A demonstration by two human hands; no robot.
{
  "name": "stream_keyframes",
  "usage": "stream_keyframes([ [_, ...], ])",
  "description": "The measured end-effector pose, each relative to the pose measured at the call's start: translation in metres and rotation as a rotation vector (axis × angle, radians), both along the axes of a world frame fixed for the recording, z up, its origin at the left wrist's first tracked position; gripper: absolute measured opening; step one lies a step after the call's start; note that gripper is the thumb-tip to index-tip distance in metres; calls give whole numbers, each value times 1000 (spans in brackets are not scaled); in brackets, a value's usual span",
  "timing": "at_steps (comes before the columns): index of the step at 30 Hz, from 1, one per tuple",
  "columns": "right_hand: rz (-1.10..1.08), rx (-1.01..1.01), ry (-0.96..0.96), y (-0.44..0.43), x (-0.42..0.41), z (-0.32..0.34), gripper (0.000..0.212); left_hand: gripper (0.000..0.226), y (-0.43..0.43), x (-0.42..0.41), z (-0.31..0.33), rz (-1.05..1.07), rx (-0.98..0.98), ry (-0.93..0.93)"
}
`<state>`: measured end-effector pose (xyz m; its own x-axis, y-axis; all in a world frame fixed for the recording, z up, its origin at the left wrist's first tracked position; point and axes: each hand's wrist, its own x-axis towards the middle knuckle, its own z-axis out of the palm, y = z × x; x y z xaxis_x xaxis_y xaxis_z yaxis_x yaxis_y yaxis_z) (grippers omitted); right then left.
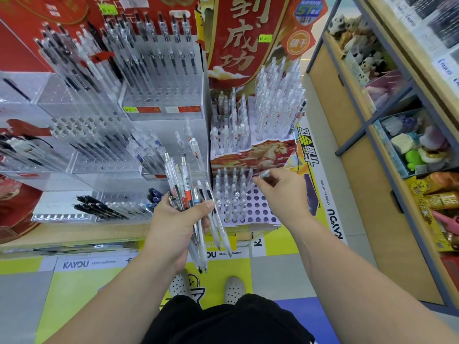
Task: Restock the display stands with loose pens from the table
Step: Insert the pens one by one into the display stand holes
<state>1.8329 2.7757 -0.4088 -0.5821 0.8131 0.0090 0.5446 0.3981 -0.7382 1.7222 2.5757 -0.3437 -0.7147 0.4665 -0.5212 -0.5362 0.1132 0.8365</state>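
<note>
— While the left hand (171,229) curls round a bundle of pens (186,192) just left of the horse-printed stand (260,212), what is the right hand (280,192) doing?
— Its fingertips pinch 1 clear pen (262,175) over that stand's front tier, at the back edge of the hole grid.
— And the stand itself?
— It is stepped cardboard. Clear pens crowd the upper steps and the left columns of the front tier, and open holes show on its right side.
— What surrounds it?
— Left of the stand, acrylic racks (159,100) of black-ink pens sit on a wooden table (74,235). Behind the stand rises a red banner (238,33). Right of it, across grey floor (278,269), a wooden shelf unit (360,150) holds bins of small toys. Below the stand, yellow panels (77,264) read KAYOU.
</note>
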Motion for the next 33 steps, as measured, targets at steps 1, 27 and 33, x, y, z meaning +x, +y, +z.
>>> stream_keyframes([
  [1,-7,9,-16,1,-1,0,34,37,-1,-1,0,3,1,-1],
  [27,184,-41,5,1,7,-3,15,34,-3,-6,-2,4,-4,26],
  [33,259,140,-52,8,-3,-9,13,38,-1,-7,-1,5,-7,24],
])
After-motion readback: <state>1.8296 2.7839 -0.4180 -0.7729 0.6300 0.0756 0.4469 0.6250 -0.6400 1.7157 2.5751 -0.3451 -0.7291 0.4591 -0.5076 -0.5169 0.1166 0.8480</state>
